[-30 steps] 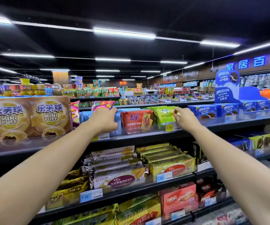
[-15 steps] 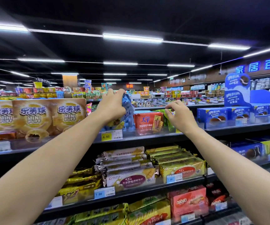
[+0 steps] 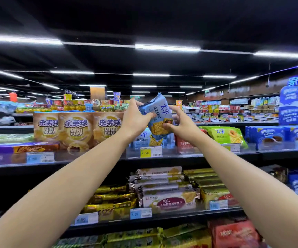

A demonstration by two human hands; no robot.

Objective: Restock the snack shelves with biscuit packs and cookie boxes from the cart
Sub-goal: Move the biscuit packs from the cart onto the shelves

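- The blue cracker pack (image 3: 158, 115) is up in the air, tilted, just over the top shelf (image 3: 177, 156). It is shiny and soft, with Chinese writing and a picture of square crackers.
- The left hand (image 3: 134, 120) grips its left edge. The right hand (image 3: 180, 125) pinches its lower right corner.
- More blue packs (image 3: 142, 138) stand under it, behind a yellow price tag (image 3: 151, 151) saying "4 50".
- On the left are brown boxes (image 3: 75, 130) saying "MINI PUFF". On the right are green packs (image 3: 228, 136) and blue cookie boxes (image 3: 268, 136).

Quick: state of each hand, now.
Left hand: grips the blue cracker pack at its left edge.
Right hand: pinches the same pack at its right side.
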